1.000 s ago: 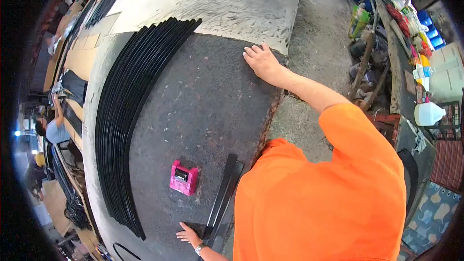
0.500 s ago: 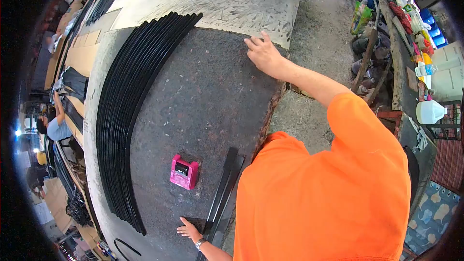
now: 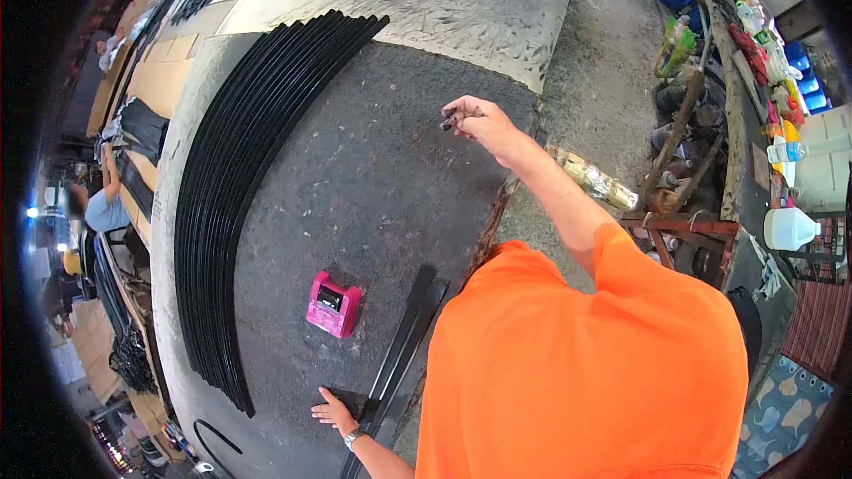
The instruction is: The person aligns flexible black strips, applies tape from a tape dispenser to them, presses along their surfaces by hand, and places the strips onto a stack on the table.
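Observation:
My right hand (image 3: pixel 477 121) is over the dark table top (image 3: pixel 382 159) near its edge. Its fingers are curled together, with dark smudges on the fingertips; a small blackish bit shows at the tips, too unclear to name. My left hand (image 3: pixel 335 411), a watch at its wrist, lies with fingers spread beside flat black strips (image 3: pixel 404 346). A pink boxy object (image 3: pixel 334 304) with a dark panel rests on the table close to this hand. Beyond it lies a row of long glossy black strips (image 3: pixel 213 204), side by side and slightly curved.
A pale smeared board (image 3: pixel 426 0) adjoins the dark surface. A curved black piece (image 3: pixel 217 436) lies near the row's end. Across the tables another person (image 3: pixel 108 211) handles black material. Behind me are a cluttered bench (image 3: pixel 741 124) and a white jug (image 3: pixel 790 229).
My right hand has drawn in from the table's edge, its spread fingers now curled together. My left hand stays beside the flat strips. The view has shifted slightly.

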`<state>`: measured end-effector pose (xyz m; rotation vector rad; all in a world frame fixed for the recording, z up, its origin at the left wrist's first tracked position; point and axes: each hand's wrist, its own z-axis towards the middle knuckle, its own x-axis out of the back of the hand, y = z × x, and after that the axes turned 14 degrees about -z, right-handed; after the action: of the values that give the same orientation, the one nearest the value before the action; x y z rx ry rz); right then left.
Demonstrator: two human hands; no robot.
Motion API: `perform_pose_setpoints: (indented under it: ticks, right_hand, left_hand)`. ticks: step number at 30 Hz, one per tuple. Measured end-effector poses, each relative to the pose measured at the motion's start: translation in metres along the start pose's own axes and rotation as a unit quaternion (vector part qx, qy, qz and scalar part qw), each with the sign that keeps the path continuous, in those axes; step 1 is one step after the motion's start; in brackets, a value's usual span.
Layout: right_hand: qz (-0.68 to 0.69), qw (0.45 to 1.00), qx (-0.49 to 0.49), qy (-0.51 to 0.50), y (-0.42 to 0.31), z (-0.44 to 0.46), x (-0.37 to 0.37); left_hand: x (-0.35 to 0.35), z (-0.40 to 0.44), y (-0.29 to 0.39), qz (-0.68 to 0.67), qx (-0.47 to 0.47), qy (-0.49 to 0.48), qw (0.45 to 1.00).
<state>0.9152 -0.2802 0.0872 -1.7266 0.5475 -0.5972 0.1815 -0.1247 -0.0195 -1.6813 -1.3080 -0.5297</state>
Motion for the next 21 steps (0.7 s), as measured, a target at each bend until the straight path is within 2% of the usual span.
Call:
perform_pose_setpoints:
  ticks: [6, 9, 10, 12, 13, 15, 18, 21]
  right_hand:
    - [-0.030, 0.998, -0.056, -0.012, 0.002, 0.000, 0.003]
    - [-0.059, 0.998, -0.030, -0.008, 0.012, 0.007, 0.005]
    - [-0.152, 0.988, -0.006, 0.023, 0.016, 0.011, 0.006]
    - [-0.332, 0.939, 0.043, 0.086, 0.019, 0.017, 0.005]
    - [-0.444, 0.884, 0.111, 0.101, 0.020, 0.016, 0.006]
    - [-0.639, 0.721, 0.238, 0.126, 0.021, 0.009, 0.008]
    - [-0.705, 0.641, 0.276, 0.123, 0.043, -0.010, 0.004]
    - [-0.736, 0.613, 0.277, 0.080, 0.049, -0.037, 0.009]
  left_hand:
    - [-0.019, 0.010, -0.017, -0.013, -0.047, 0.038, 0.998]
    - [-0.023, 0.016, -0.016, -0.011, -0.045, 0.051, 0.998]
    - [-0.024, 0.017, -0.018, 0.002, -0.049, 0.055, 0.997]
    - [-0.025, 0.016, -0.018, 0.026, -0.056, 0.062, 0.996]
    - [-0.025, 0.016, -0.019, 0.030, -0.056, 0.063, 0.996]
    - [-0.024, 0.016, -0.018, 0.039, -0.058, 0.065, 0.995]
    - [-0.021, 0.013, -0.016, 0.038, -0.057, 0.079, 0.995]
    - [-0.012, 0.004, -0.010, 0.085, -0.053, 0.069, 0.993]
